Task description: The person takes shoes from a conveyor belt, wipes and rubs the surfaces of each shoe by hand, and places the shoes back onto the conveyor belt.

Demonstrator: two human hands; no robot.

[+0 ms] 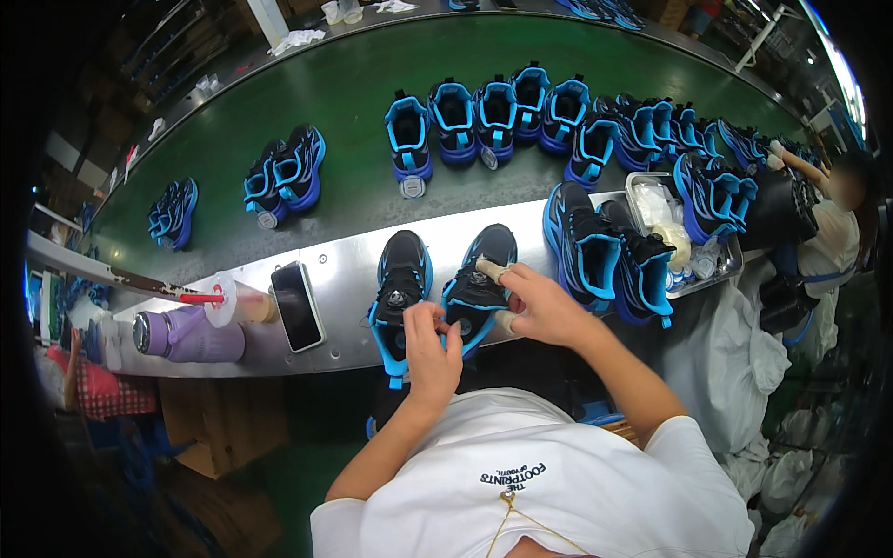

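Observation:
Two black sneakers with blue lining stand side by side on the metal ledge in front of me, toes pointing away. My right hand [549,307] grips the right sneaker [473,290] from its right side, with the index finger on the upper and the thumb lower, by the collar. Pale covers sit on that finger and thumb. Between the two collars is my left hand [433,357], its fingers curled together; whatever they pinch is too small to make out. The left sneaker [403,270] has a round dial on its tongue and lies just beside this hand.
Another sneaker pair [586,246] stands right, beside a metal tray [702,279] of small items. More sneakers [453,116] line the green conveyor belt [353,186]. Left on the ledge are a phone [299,307], a drink cup [246,302] and a purple bottle [200,337]. A co-worker [828,228] is far right.

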